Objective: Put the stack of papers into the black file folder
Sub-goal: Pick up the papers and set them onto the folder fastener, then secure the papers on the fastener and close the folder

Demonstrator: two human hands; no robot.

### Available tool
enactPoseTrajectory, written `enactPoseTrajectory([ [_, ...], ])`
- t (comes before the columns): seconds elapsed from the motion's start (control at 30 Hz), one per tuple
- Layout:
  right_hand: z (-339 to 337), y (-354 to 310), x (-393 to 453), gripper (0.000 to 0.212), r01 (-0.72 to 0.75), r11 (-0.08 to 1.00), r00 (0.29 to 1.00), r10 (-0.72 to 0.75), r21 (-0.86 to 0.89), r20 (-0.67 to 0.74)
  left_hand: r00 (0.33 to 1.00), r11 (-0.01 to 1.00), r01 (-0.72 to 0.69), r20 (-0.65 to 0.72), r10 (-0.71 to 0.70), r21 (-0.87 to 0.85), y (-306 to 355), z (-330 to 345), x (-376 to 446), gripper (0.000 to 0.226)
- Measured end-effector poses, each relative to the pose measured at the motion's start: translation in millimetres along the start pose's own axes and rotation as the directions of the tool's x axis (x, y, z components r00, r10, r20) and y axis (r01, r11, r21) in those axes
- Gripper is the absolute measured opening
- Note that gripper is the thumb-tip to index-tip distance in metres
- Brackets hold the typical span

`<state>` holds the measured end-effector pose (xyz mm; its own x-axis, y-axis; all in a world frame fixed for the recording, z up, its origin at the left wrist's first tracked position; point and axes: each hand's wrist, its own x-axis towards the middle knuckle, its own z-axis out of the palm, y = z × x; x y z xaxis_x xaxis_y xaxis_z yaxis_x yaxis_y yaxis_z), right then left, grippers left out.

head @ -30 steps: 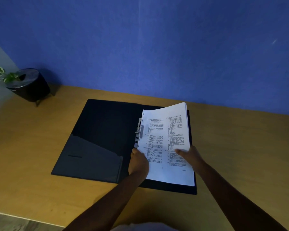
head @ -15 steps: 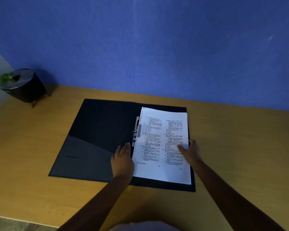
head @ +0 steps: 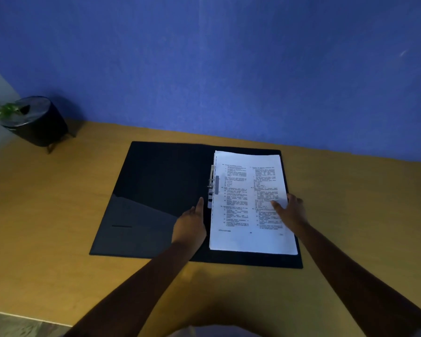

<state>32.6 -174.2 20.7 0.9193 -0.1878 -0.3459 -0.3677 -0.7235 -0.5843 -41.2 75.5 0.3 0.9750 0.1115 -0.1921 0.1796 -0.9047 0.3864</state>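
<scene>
The black file folder [head: 161, 190] lies spread flat on the wooden desk [head: 46, 215], a pocket on its left flap. A stack of printed white papers [head: 243, 203] rests flat on its right half, beside a metal clip [head: 212, 186] at the spine. My left hand [head: 191, 227] lies flat on the folder just left of the stack's left edge, fingers straight. My right hand [head: 289, 212] rests on the stack's right edge with its thumb on the top sheet. Neither hand grips anything.
A black round pot [head: 37, 122] with a green leafy plant [head: 0, 108] stands at the desk's far left corner. A blue wall [head: 229, 69] runs along the back of the desk. The desk's near edge shows at bottom left.
The stack, held tilted up a second ago, now lies flat on the folder's right half. My left hand let go and moved to the stack's left edge.
</scene>
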Motion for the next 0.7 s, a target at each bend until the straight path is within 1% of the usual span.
enactPoseTrajectory([
  [0.1, -2.2, -3.3, 6.5, 0.062, 0.006, 0.996, 1.0, -0.004, -0.088, 0.015, 1.0, 1.0, -0.015, 0.023, 0.015, 0.012, -4.3, 1.2, -0.8, 0.07],
  [0.23, 2.8, -0.8, 5.5, 0.061, 0.0, 0.987, 0.999, -0.006, -0.162, -0.038, 0.999, 0.998, -0.014, 0.042, 0.012, 0.064, -6.0, 3.7, -1.5, 0.069],
  [0.37, 8.0, 2.5, 2.6, 0.064, -0.002, 0.99, 0.996, -0.011, -0.141, -0.09, 0.999, 0.995, -0.022, 0.037, 0.019, 0.099, -9.3, 5.4, -4.6, 0.066],
  [0.47, 8.4, 3.2, 0.5, 0.065, -0.008, 0.996, 0.995, -0.001, -0.089, -0.099, 0.998, 0.991, -0.052, -0.014, 0.054, 0.119, -12.2, 8.0, -6.7, 0.058],
  [0.57, 4.6, 5.4, 1.4, 0.062, 0.008, 0.997, 0.996, -0.015, -0.075, -0.091, 0.994, 0.989, -0.106, -0.027, 0.109, 0.104, -17.1, 10.2, -5.8, 0.07],
  [0.7, 1.4, 4.9, 2.6, 0.061, 0.01, 0.998, 0.997, -0.014, -0.054, -0.076, 0.985, 0.978, -0.16, -0.036, 0.167, 0.137, -23.8, 9.2, -4.4, 0.085],
])
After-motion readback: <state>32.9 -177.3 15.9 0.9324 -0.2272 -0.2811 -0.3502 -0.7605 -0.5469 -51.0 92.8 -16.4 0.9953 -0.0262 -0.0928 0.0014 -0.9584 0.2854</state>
